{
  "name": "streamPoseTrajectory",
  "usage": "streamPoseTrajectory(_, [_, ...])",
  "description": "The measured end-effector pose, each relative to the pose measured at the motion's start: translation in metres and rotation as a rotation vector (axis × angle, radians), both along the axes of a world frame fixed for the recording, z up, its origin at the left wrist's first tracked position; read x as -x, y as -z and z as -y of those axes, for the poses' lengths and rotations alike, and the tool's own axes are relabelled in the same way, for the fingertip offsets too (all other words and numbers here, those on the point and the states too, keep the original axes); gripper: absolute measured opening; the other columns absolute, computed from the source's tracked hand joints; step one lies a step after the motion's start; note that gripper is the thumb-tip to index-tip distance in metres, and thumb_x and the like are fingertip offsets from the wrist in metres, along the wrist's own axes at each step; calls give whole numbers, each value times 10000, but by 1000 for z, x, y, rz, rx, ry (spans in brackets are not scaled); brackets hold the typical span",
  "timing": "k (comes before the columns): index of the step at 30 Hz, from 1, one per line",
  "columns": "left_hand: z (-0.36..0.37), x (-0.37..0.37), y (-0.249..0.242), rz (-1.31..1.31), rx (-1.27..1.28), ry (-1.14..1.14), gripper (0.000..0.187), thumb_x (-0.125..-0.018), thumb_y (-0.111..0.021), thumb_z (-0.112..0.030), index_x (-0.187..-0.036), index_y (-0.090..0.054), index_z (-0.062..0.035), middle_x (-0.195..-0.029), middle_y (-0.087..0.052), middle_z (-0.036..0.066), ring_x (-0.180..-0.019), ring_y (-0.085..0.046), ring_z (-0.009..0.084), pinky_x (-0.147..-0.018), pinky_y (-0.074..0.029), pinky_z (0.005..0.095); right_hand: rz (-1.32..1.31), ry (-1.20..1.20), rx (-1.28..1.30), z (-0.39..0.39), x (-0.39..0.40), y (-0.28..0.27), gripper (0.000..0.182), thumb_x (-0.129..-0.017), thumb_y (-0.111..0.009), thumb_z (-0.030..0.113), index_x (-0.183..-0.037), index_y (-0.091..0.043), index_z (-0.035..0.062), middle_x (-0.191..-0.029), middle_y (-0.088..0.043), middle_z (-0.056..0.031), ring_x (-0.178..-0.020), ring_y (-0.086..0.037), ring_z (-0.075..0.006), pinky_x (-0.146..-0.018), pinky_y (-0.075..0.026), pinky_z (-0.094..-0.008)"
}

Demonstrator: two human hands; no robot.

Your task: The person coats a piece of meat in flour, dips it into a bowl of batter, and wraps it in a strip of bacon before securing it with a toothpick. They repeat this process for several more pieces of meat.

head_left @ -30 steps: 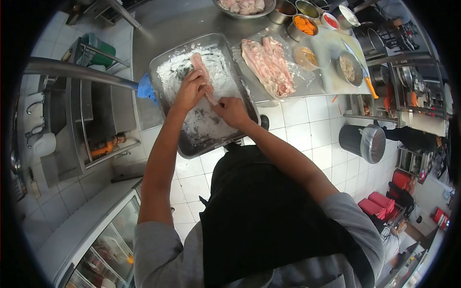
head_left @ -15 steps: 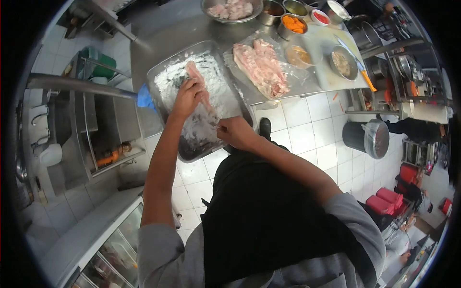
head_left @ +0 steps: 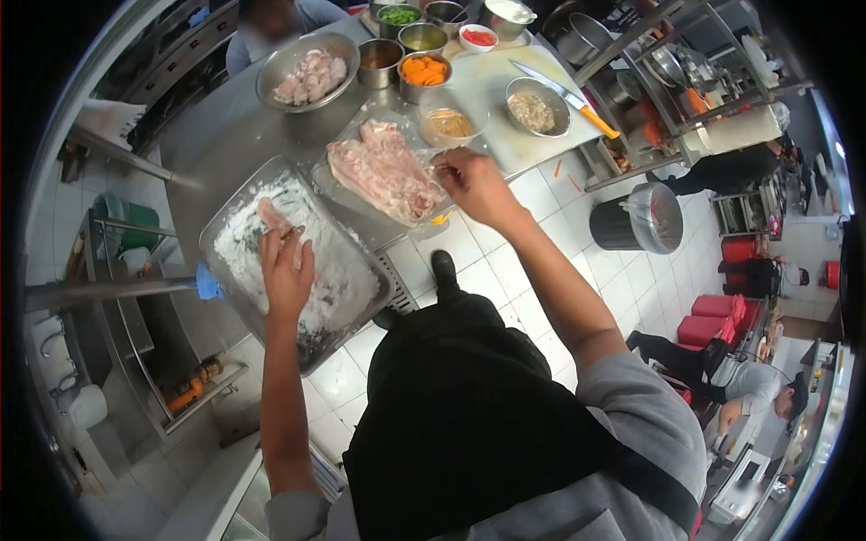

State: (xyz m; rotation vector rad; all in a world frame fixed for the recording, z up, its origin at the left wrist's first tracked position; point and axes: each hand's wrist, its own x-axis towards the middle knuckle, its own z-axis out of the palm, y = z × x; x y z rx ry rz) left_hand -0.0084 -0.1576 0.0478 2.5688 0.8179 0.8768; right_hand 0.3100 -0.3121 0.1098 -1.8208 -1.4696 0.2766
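My left hand is in a metal tray coated with white powder. Its fingers are curled over a strip of raw pale pink meat, whose far end shows beyond the fingertips; the palm hides the rest. My right hand is at the right edge of a broad slab of raw meat lying on clear plastic. Its fingertips are pinched together, and what is between them, if anything, is hidden. Just beyond them stands a clear tub of brownish paste or powder.
Behind the slab are a steel bowl of meat pieces, a pot of orange pieces and other small pots. A cutting board holds a bowl and an orange-handled knife. A co-worker is across the table.
My right hand has left the tray and moved right to the slab's edge. My left hand stays over the strip in the tray. The view has shifted, bringing a co-worker into sight.
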Motion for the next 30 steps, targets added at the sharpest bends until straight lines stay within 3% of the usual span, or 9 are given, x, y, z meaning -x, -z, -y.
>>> streamPoseTrajectory(3, [14,-23,-14,66,62,39,260,-851,-674,-42,-1103,-690,19,-1122,-579,164,-1073,-558,337,-934,-465,422,-18,69,-23,-5,-28,-3,178,-816,-603,24,-965,-691,-18,-893,-672,-236,-826,-664,-398,-762,-534,-442])
streamPoseTrajectory(5, [17,-38,-11,82,110,48,264,-843,-686,-28,-1104,-688,12,-1122,-585,162,-1088,-565,332,-937,-476,413,-48,45,12,-9,-41,-4,187,-836,-603,-24,-1009,-673,-20,-873,-665,-185,-762,-663,-295,-694,-519,-362])
streamPoseTrajectory(9, [30,-82,-22,109,202,78,235,-856,-684,-33,-1085,-680,21,-1114,-602,154,-1076,-573,329,-924,-483,409,-9,-55,79,-18,-57,39,206,-837,-569,-31,-1013,-674,-23,-918,-696,-198,-810,-689,-334,-735,-542,-379])
streamPoseTrajectory(11, [30,-100,-20,93,213,122,233,-859,-682,-34,-1082,-674,30,-1107,-609,156,-1062,-576,343,-924,-482,405,69,5,86,-17,-61,51,211,-834,-567,-22,-1014,-676,-22,-924,-700,-208,-829,-691,-354,-746,-548,-398])
streamPoseTrajectory(16, [35,-140,-13,62,190,138,245,-872,-645,-23,-1109,-649,37,-1113,-623,198,-1052,-594,369,-914,-485,418,-163,96,31,4,-101,11,181,-856,-605,-4,-1018,-685,-16,-908,-711,-165,-790,-694,-276,-706,-547,-353])
streamPoseTrajectory(19, [41,-164,-18,56,324,172,229,-881,-638,-28,-1102,-650,30,-1069,-635,186,-994,-620,371,-867,-502,409,-111,194,-82,28,-161,1,170,-809,-620,-18,-963,-692,-8,-887,-708,-189,-736,-689,-294,-694,-543,-370])
streamPoseTrajectory(21, [45,-178,-24,50,381,177,223,-884,-631,-23,-1101,-650,27,-1049,-639,181,-960,-630,363,-841,-507,401,-97,304,16,39,-207,1,143,-826,-650,14,-953,-710,36,-850,-710,-166,-745,-697,-299,-690,-544,-379])
streamPoseTrajectory(27, [54,-226,-30,89,418,256,215,-894,-623,-16,-1104,-648,25,-1003,-645,170,-882,-643,326,-793,-511,378,214,236,145,37,-303,53,158,-820,-654,149,-941,-710,65,-864,-711,-173,-794,-685,-366,-712,-548,-447])
streamPoseTrajectory(30, [67,-258,-28,113,451,297,227,-899,-634,-36,-1118,-649,22,-1015,-647,173,-910,-645,335,-809,-514,390,430,222,374,19,-311,71,267,-821,-657,200,-1060,-713,96,-944,-712,-178,-845,-676,-390,-767,-540,-484])
